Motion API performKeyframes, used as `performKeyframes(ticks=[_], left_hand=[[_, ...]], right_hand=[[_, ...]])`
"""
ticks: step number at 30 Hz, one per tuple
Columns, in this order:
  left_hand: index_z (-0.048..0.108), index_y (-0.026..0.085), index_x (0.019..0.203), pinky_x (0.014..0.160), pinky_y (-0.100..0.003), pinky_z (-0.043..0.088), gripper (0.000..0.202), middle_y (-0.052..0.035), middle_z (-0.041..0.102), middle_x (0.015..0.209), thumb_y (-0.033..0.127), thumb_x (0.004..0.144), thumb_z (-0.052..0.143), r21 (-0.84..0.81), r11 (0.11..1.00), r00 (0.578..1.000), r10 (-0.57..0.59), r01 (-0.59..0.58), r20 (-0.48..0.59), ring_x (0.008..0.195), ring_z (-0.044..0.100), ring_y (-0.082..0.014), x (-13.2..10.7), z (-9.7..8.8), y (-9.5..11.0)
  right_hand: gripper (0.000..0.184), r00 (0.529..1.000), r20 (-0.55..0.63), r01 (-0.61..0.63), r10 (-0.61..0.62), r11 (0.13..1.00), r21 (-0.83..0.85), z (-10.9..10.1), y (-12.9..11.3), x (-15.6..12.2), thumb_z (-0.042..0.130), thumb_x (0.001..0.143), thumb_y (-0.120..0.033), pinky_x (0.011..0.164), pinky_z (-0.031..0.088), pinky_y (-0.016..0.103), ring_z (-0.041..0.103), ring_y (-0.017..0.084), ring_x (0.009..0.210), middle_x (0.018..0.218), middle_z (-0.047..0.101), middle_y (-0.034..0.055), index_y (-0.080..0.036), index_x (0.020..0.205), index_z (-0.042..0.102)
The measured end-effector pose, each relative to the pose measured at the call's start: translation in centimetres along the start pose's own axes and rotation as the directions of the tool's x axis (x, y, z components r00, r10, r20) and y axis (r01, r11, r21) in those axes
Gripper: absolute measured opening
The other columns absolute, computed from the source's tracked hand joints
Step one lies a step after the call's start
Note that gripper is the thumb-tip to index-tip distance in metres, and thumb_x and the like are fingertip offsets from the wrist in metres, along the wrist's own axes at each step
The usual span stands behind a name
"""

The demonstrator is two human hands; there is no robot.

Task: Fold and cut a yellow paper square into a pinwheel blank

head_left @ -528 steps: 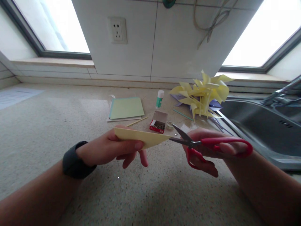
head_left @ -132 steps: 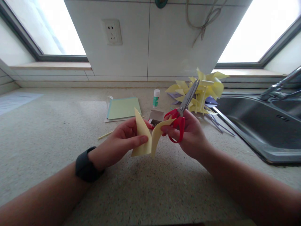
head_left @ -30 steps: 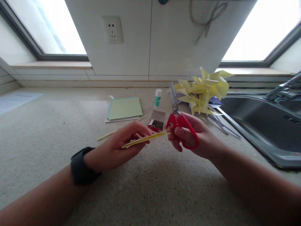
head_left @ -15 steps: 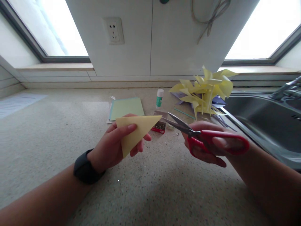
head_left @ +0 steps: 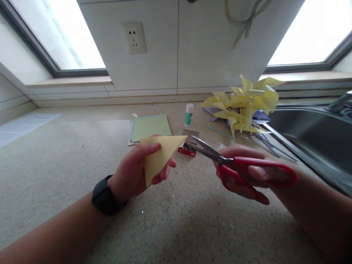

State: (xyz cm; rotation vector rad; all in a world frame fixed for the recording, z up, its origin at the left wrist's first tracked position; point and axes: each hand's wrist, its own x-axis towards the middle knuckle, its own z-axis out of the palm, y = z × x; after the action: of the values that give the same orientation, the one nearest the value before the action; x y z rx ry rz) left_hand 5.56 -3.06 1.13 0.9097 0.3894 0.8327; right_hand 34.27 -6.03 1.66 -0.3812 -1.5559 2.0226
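Between the thumb and fingers of my left hand is a folded triangle of yellow paper, its sharp corner pointing right. My right hand grips red-handled scissors, thumb and fingers through the loops. The scissor blades are parted, and their tips lie close to the paper's right corner. Whether they touch it I cannot tell. Behind the blades stands a small red box of small metal pieces. A glue stick with a white cap is upright farther back. A stack of pale green paper lies behind my left hand.
Yellow paper pinwheels are heaped at the back right, with purple paper among them. A thin green stick lies in front. The metal sink borders the counter at right. A printed sheet lies far left.
The scissors sit slightly lower in the view, with their blades still parted near the paper's corner. The view has shifted a little. Both hands keep their holds.
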Motion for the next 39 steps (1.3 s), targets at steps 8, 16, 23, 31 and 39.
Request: performKeyframes(ticks=[8,16,23,31,39], left_hand=[[0.059,0.017,0.098,0.035,-0.014,0.043,0.02,-0.0042,0.073,0.072,0.034,0.088,0.064,-0.006,1.0,1.0,-0.023,0.023,0.01,0.049,0.066,-0.0126,0.1,0.1,0.2],[0.07,0.015,0.1,0.037,-0.014,0.045,0.027,-0.0069,0.076,0.076,0.038,0.086,0.07,0.087,0.995,0.998,-0.05,0.054,-0.045,0.051,0.067,-0.0129,0.0,0.0,0.0],[0.071,0.019,0.113,0.041,-0.012,0.046,0.023,-0.0085,0.078,0.09,0.03,0.093,0.068,0.356,0.926,0.992,0.108,-0.124,0.065,0.059,0.067,-0.0118,-0.5,-1.3,0.3],[0.07,0.029,0.126,0.045,-0.014,0.051,0.03,-0.0068,0.075,0.102,0.025,0.097,0.062,0.541,0.807,0.969,0.154,-0.235,0.191,0.074,0.071,-0.0144,-1.0,-1.5,1.1],[0.07,0.03,0.127,0.044,-0.013,0.05,0.03,-0.0078,0.075,0.101,0.026,0.101,0.056,0.592,0.761,0.952,0.114,-0.267,0.283,0.069,0.072,-0.0134,-1.3,-1.6,1.2]], right_hand=[[0.03,0.997,0.074,-0.012,0.014,0.999,-0.03,-0.3,0.0,0.2,0.059,0.096,-0.043,0.035,0.039,0.015,0.048,0.006,0.041,0.07,0.057,-0.0017,-0.017,0.111,0.063],[0.03,0.996,0.038,-0.08,0.084,0.993,-0.086,0.3,-1.1,0.6,0.06,0.094,-0.047,0.035,0.04,0.014,0.046,0.006,0.043,0.065,0.053,-0.0021,-0.016,0.092,0.062],[0.03,0.986,0.038,-0.154,0.16,0.98,-0.129,-1.3,-1.3,-0.2,0.063,0.093,-0.045,0.036,0.039,0.013,0.049,0.005,0.042,0.067,0.057,-0.0022,-0.015,0.094,0.062],[0.032,0.975,0.025,-0.217,0.221,0.97,-0.11,-1.3,-1.8,-0.3,0.069,0.089,-0.044,0.036,0.037,0.012,0.044,0.003,0.038,0.062,0.058,-0.004,-0.013,0.094,0.063],[0.031,0.959,0.077,-0.269,0.274,0.961,-0.067,-1.4,-1.9,-0.2,0.071,0.087,-0.042,0.037,0.039,0.012,0.046,0.003,0.04,0.062,0.058,-0.0047,-0.013,0.093,0.06]])
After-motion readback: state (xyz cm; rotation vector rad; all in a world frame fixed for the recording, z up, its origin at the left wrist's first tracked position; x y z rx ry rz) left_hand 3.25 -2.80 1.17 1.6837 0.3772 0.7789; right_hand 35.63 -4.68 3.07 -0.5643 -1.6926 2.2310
